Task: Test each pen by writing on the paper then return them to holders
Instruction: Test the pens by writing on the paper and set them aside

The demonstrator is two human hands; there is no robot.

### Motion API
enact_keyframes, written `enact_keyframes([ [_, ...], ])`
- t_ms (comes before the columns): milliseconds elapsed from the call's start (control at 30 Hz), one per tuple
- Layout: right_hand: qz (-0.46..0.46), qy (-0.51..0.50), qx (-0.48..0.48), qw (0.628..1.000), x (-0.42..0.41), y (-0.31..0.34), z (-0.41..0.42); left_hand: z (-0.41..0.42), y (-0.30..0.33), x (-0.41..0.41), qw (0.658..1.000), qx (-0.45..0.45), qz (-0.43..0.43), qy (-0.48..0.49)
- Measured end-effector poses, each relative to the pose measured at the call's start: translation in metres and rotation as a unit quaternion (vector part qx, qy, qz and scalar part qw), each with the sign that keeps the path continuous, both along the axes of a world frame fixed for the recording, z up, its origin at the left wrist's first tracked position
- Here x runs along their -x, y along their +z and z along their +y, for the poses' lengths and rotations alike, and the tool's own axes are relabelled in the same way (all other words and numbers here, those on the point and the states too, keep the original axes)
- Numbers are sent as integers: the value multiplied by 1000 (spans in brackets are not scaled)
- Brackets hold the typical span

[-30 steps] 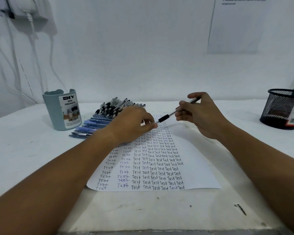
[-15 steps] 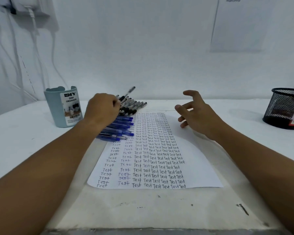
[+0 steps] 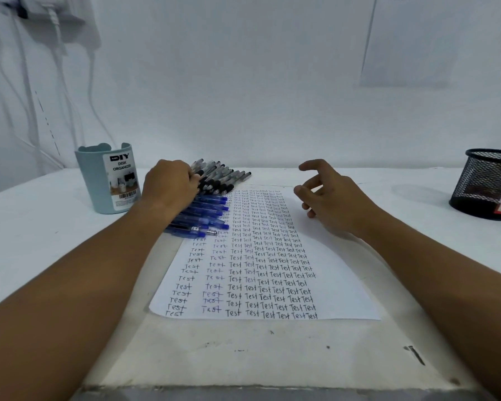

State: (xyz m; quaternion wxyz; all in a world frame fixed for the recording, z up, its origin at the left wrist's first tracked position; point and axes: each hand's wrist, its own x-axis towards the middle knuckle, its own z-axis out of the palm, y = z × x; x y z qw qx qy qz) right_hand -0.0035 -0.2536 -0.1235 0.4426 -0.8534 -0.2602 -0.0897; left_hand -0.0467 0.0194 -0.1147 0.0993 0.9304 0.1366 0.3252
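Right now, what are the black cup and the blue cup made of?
The black cup looks like metal wire mesh: you can see through its tiny holes. The blue cup looks like smooth matte plastic, solid-walled with a paper label, though I can't be sure.

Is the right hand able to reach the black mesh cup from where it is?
Probably yes. The right hand hovers open and holds nothing, and only bare white table lies between it and the black mesh cup farther right. Nothing blocks the way.
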Motion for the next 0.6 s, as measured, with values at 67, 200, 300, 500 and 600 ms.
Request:
enact_keyframes([
  [67,-4,3,15,1000,1,0,0,0,0,1,1000,11,-2,0],
  [200,-43,17,65,997,5,-1,4,1,1,2,999,38,-3,-5],
  [300,-80,36,112,990,10,0,12,4,2,1,997,70,-2,-16],
  [500,-137,123,217,959,30,10,39,9,6,6,995,95,-9,-37],
  [600,-172,175,251,936,44,17,57,13,11,10,994,100,-24,-43],
])
